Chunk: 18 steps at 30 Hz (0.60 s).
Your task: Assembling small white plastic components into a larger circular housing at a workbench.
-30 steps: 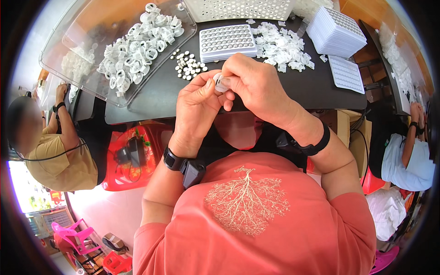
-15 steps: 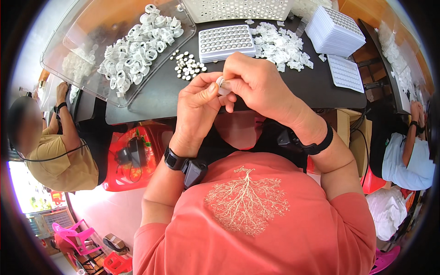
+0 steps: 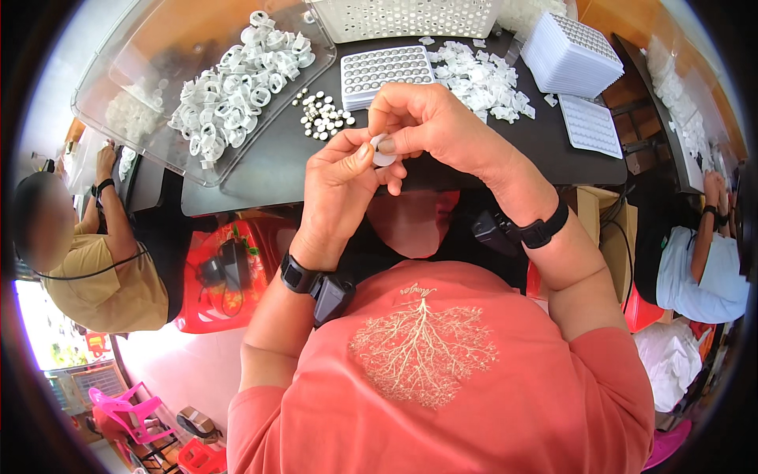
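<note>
Above the table's near edge, my left hand [image 3: 338,178] pinches a small round white plastic part [image 3: 384,159] between thumb and fingers. My right hand [image 3: 436,130] is closed on the same part from the other side, its thumb pressing on the face. The fingers cover much of the part, so I cannot tell what sits inside it. Just beyond my left hand lies a loose heap of silvery button cells [image 3: 322,116]. Behind my right hand stands a short stack of white trays [image 3: 387,73], the top one filled with rows of round silvery pieces.
A clear plastic bin [image 3: 245,154] at the left holds many white ring-shaped parts [image 3: 237,91]. Small flat translucent pieces [image 3: 483,83] are heaped right of the trays. Farther right stand a tall tray stack [image 3: 564,63] and a single tray [image 3: 592,126]. A perforated white basket [image 3: 407,20] borders the back.
My right hand has shifted slightly left, and its thumb now lies across the white part's face. My left hand keeps its hold almost in place.
</note>
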### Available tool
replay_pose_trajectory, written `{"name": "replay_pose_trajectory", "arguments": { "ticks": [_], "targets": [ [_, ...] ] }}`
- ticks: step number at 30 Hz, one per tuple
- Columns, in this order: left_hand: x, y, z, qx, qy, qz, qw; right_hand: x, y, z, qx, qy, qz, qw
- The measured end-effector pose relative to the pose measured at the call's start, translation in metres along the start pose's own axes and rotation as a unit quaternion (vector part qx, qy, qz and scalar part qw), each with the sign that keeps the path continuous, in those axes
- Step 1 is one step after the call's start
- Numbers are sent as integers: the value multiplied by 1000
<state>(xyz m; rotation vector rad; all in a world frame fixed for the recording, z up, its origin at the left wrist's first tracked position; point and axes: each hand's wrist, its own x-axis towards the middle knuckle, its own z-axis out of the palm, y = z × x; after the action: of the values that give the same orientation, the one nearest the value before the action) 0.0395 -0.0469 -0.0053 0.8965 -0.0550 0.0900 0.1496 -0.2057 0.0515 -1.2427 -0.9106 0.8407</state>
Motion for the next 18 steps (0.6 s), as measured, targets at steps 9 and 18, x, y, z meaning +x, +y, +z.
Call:
{"name": "replay_pose_trajectory", "arguments": {
  "ticks": [9, 18],
  "targets": [
    [-5, 5, 3, -77, 18, 17, 997, -6, -3, 27, -53, 93, -40, 993],
    [-21, 69, -29, 100, 166, 74, 978, 105, -76, -59, -249, 293, -147, 911]
  ]
}}
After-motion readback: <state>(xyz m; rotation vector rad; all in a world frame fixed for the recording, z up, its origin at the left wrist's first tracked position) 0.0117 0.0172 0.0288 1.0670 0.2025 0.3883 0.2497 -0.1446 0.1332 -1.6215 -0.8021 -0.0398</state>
